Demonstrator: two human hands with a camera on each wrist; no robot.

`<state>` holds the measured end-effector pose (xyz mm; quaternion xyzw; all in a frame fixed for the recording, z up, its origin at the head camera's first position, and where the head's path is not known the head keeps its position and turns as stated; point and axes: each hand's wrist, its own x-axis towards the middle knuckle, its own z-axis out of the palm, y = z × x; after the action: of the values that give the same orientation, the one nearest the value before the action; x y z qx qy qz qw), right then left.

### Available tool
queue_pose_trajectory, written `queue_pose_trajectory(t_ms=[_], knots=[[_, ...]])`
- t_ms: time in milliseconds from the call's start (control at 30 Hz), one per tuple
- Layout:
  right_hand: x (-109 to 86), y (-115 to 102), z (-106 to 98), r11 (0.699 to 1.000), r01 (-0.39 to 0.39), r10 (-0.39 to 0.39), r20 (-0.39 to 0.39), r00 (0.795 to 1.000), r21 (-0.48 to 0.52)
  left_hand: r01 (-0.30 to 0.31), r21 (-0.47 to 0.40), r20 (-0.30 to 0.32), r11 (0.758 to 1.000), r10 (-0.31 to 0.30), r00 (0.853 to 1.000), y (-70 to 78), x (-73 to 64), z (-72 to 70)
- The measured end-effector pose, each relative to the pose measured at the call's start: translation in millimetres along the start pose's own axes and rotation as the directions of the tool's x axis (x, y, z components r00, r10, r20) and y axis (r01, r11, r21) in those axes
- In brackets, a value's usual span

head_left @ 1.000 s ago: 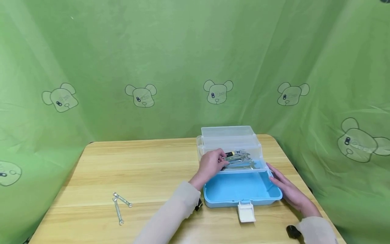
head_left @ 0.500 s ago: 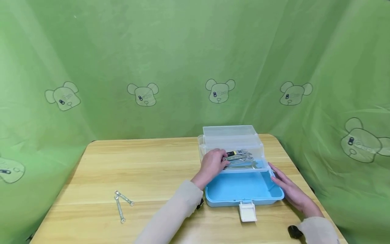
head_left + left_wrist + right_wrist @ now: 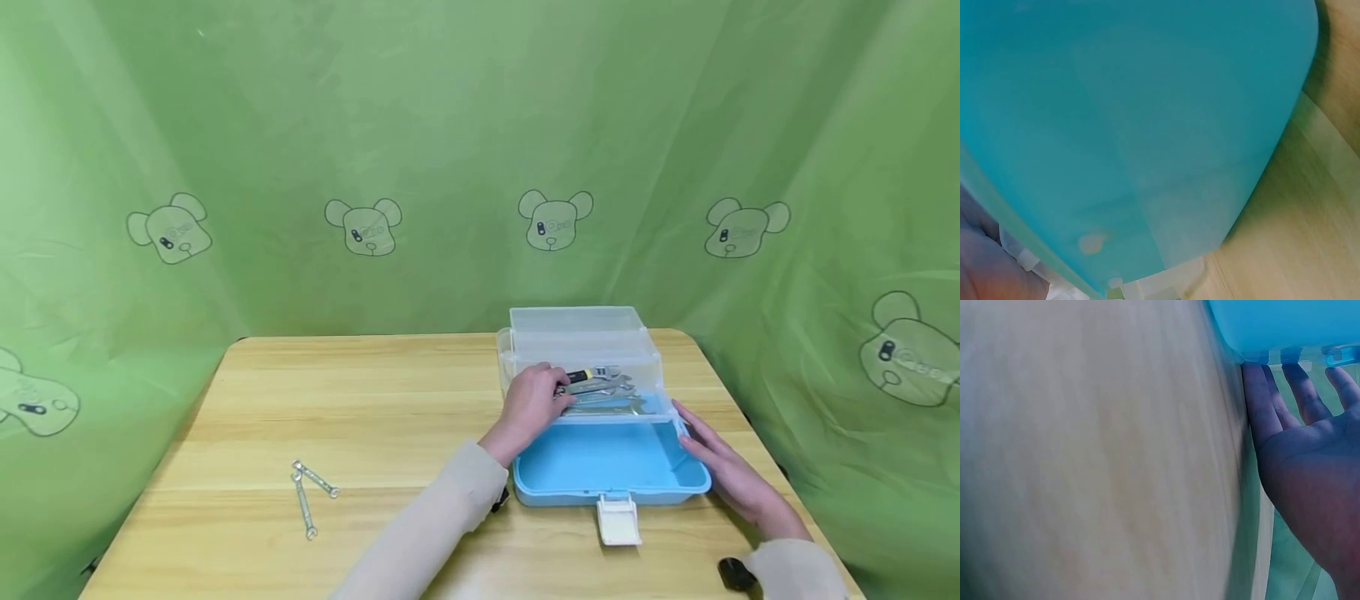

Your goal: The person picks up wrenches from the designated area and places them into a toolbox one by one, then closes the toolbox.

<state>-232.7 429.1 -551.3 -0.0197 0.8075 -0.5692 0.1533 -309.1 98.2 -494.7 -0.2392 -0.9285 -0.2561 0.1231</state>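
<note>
A blue toolbox [image 3: 611, 457] stands with its lid folded back; its wall [image 3: 1166, 125] fills much of the left wrist view. In its raised clear tray [image 3: 585, 419] lie several wrenches [image 3: 607, 409] and an adjustable wrench [image 3: 592, 375] with a black and yellow handle. My left hand [image 3: 531, 407] reaches over the tray's left end, fingers and thumb pinching the near end of a wrench [image 3: 592, 387]; the fingertips are partly hidden. My right hand [image 3: 731, 475] rests with straight fingers against the box's right side, fingertips touching it in the right wrist view.
Two small combination wrenches [image 3: 303, 504] [image 3: 318, 481] lie on the wooden table [image 3: 360, 400] at the left, their ends meeting. A white latch [image 3: 619, 522] hangs down at the box's front. Green cloth [image 3: 450, 150] surrounds the table behind and at the sides.
The whole head view has shifted slightly, so everything sits a little further right. Both hands keep their places at the toolbox, and the loose wrenches have not moved on the table.
</note>
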Motion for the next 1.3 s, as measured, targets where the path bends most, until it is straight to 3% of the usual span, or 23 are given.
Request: queue_pose_trajectory(t_ms=[467, 733, 867, 967, 1100, 1200, 1300], knots=[[-0.6, -2, 1, 1.0, -0.007, 0.007, 0.004, 1.0, 0.0, -0.032, -0.004, -0.004, 0.999, 0.032, 0.999, -4.3, -3.1, -3.4], [0.5, 0, 0, 1.0, -0.01, 0.01, 0.002, 1.0, -0.006, -0.137, -0.056, -0.017, 0.989, 0.136, 0.991, -11.6, -21.5, -29.2], [1.1, -1, 1, 1.0, -0.009, 0.009, 0.009, 1.0, 0.0, -0.169, -0.052, -0.012, 0.984, 0.168, 0.986, -22.1, -39.9, -53.3], [0.7, -3, 0, 1.0, -0.009, 0.009, 0.012, 1.0, 0.008, -0.15, -0.044, 0.005, 0.988, 0.15, 0.989, -35.6, -58.8, -71.4], [-0.5, -4, -1, 1.0, -0.008, 0.007, 0.009, 1.0, 0.016, -0.095, -0.056, 0.011, 0.994, 0.096, 0.995, -60.7, -86.0, -92.9], [-0.6, -4, -1, 1.0, -0.007, 0.007, 0.01, 1.0, 0.019, -0.057, -0.058, -0.018, 0.997, 0.056, 0.998, -85.5, -108.3, -106.9], [0.0, -3, 0, 1.0, -0.008, 0.007, 0.015, 1.0, 0.025, 0.019, -0.067, -0.038, 0.998, -0.022, 0.999, -112.3, -133.6, -122.0]])
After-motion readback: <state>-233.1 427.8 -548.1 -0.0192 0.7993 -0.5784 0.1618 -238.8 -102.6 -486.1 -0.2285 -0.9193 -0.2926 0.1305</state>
